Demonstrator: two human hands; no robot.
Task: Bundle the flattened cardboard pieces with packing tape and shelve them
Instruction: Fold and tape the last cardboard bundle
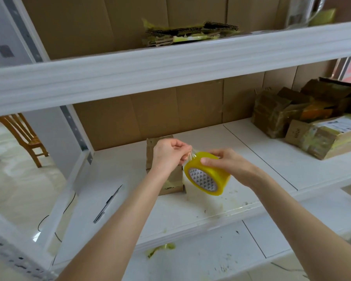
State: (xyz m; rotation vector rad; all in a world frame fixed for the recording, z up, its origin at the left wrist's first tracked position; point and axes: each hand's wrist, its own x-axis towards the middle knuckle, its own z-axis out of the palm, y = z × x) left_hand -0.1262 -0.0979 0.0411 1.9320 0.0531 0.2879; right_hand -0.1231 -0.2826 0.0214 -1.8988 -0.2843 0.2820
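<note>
Left fingers (181, 147) pinching tape end (191, 154); right fingers (210, 160) gripping roll (208, 176). Cardboard stack (171, 179) directly beneath left fingers, long axis pointing away.

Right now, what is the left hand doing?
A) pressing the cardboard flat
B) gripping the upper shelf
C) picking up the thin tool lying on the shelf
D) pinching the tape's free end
D: the left hand pinches the tape end drawn off the yellow tape roll, which the right hand holds.

Tape roll (208, 175) above the shelf (251, 159); cardboard piece (174, 178) behind it, pen (107, 203) left, bundles (304, 120) right.
</note>
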